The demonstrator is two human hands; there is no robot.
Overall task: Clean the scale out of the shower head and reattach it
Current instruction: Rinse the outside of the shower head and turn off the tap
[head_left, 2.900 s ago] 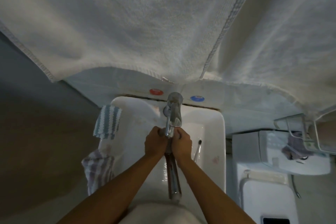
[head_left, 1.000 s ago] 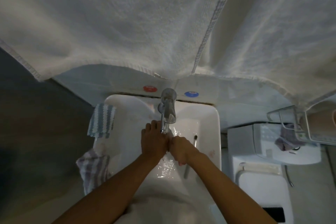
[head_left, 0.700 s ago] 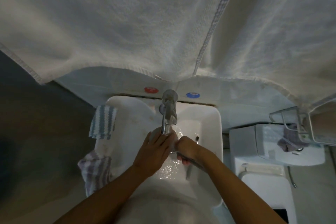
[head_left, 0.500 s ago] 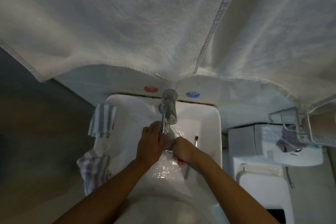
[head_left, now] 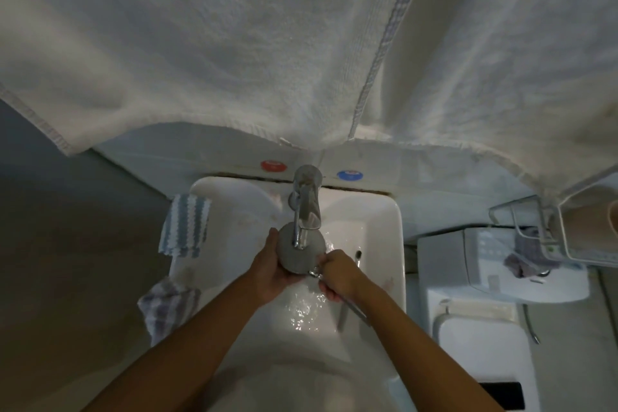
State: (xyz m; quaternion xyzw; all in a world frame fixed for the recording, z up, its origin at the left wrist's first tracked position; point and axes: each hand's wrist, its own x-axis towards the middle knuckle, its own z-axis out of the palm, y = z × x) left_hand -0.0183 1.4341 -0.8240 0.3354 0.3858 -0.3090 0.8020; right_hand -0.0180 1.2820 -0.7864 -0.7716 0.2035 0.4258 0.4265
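Observation:
The round grey shower head (head_left: 298, 252) faces up under the chrome tap (head_left: 306, 207), over the white sink (head_left: 388, 244). My left hand (head_left: 272, 273) cups its left side and underside. My right hand (head_left: 337, 274) grips its chrome handle (head_left: 356, 306), which runs down to the right beneath my wrist. Water shines in the basin below both hands. A small dark brush (head_left: 357, 256) lies in the basin just right of my right hand.
A blue-striped cloth (head_left: 185, 229) and a checked cloth (head_left: 167, 303) hang on the sink's left rim. White towels (head_left: 234, 43) hang overhead. Red and blue marks sit on the wall behind the tap. A toilet (head_left: 481, 294) and a wire rack (head_left: 535, 227) stand to the right.
The shower head has come up face-up under the tap; earlier my hands covered it. My left hand has shifted to cup its left side, and my right hand holds the handle lower right.

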